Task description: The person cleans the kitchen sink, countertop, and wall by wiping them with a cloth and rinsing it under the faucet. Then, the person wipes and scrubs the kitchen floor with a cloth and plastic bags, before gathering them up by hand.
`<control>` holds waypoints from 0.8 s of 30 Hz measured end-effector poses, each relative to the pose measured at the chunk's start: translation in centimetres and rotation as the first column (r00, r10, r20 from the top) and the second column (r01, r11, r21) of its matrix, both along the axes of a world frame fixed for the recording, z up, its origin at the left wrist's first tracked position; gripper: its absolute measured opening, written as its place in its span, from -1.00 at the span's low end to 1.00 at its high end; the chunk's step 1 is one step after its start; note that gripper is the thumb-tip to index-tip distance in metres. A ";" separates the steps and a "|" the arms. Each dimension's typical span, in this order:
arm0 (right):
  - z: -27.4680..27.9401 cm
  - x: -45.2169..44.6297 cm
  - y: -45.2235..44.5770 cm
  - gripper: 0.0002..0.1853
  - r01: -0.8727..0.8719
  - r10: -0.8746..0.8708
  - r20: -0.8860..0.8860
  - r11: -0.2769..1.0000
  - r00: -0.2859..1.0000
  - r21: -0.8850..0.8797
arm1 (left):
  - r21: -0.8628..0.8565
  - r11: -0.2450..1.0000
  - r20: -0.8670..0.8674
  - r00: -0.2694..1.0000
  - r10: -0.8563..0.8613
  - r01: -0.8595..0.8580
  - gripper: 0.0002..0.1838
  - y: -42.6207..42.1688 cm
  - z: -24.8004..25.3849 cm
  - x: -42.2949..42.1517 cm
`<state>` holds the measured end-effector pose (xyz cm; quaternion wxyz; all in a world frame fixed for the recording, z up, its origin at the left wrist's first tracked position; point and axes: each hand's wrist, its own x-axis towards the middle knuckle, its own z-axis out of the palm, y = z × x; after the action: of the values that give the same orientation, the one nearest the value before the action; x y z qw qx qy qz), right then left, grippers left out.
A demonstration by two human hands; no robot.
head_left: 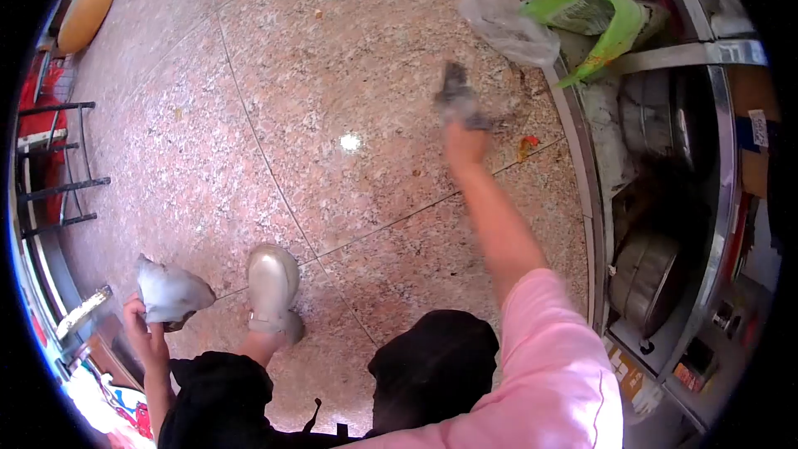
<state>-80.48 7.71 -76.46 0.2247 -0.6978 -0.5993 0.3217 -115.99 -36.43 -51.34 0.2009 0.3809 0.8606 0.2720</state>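
Note:
My right hand (466, 148) reaches out low over the speckled pink floor tiles (374, 100). It is closed on a dark grey, crumpled thing (455, 91), perhaps a rag, too smeared by motion to name surely. Beside that hand lies a small orange-red scrap (527, 147). Down at the left, my left hand (148, 334) grips a whitish-grey crumpled cloth or bag (172, 289), whose kind I cannot make out for certain. A darker edge shows under it. My beige shoe (273, 276) rests on the floor near that bundle.
A clear plastic bag (509, 23) and a green bag (582, 10) lie at the shelf's edge, upper right. Metal pots (645, 283) stand on the low shelf along the right. A black metal rack (62, 170) and an orange-tan rounded object (87, 10) are at left.

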 end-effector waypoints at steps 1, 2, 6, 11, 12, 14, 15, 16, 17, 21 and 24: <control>0.0 -1.1 -0.9 -0.62 -0.152 0.152 0.030 0.988 0.988 -0.004 | 0.000 1.000 0.016 1.000 0.024 -0.024 -0.80 -0.1 -0.2 0.0; 1.2 -2.8 -1.2 -0.58 -0.323 0.351 0.106 0.921 0.930 -0.219 | 0.015 1.000 0.006 1.000 0.026 -0.026 -0.80 0.2 -0.5 0.1; 4.9 -3.7 -1.4 -0.45 -0.171 -0.083 -0.600 0.920 0.795 -0.354 | -0.033 0.998 -0.108 0.993 -0.049 0.045 -0.78 0.9 -0.8 -0.1; 6.2 10.6 2.3 -0.72 0.093 -0.413 -0.748 0.898 0.520 -0.431 | -0.007 0.995 -0.046 0.994 -0.096 0.096 -0.78 1.2 -1.0 0.0; 6.1 14.2 2.8 -0.69 0.136 -0.429 -0.724 0.893 0.540 -0.428 | -0.019 0.996 -0.058 0.995 -0.085 0.085 -0.79 1.3 -1.0 0.1; 6.7 16.8 3.4 -0.64 0.295 -0.481 -0.635 0.875 0.604 -0.383 | -0.043 0.997 -0.084 0.994 -0.065 0.062 -0.79 1.6 -1.0 0.1; 7.1 17.2 3.6 -0.61 0.405 -0.521 -0.566 0.853 0.639 -0.329 | -0.045 0.997 -0.063 0.996 -0.066 0.063 -0.79 1.6 -1.0 -0.1; 4.5 18.3 4.5 -0.58 0.445 -0.515 -0.446 0.857 0.732 -0.260 | -0.047 0.997 -0.043 0.997 -0.067 0.065 -0.79 1.4 -1.0 -0.4; -0.3 19.9 6.0 -0.56 0.473 -0.508 -0.312 0.861 0.803 -0.186 | -0.049 0.996 -0.022 0.997 -0.071 0.069 -0.79 1.4 -1.1 -0.5; 2.9 10.3 4.5 -0.59 0.195 -0.160 0.273 0.975 0.948 -0.105 | -0.019 0.995 -0.012 0.996 -0.093 0.093 -0.80 1.5 -0.8 -0.7; -3.6 4.5 1.1 -0.70 -0.091 0.012 0.236 0.941 0.972 0.326 | -0.018 0.999 0.002 0.999 -0.045 0.045 -0.81 1.0 -1.0 -0.5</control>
<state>-75.96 8.84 -80.09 0.2601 -0.6660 -0.6853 0.1382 -116.47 -35.43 -52.36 0.2109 0.3983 0.8541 0.2597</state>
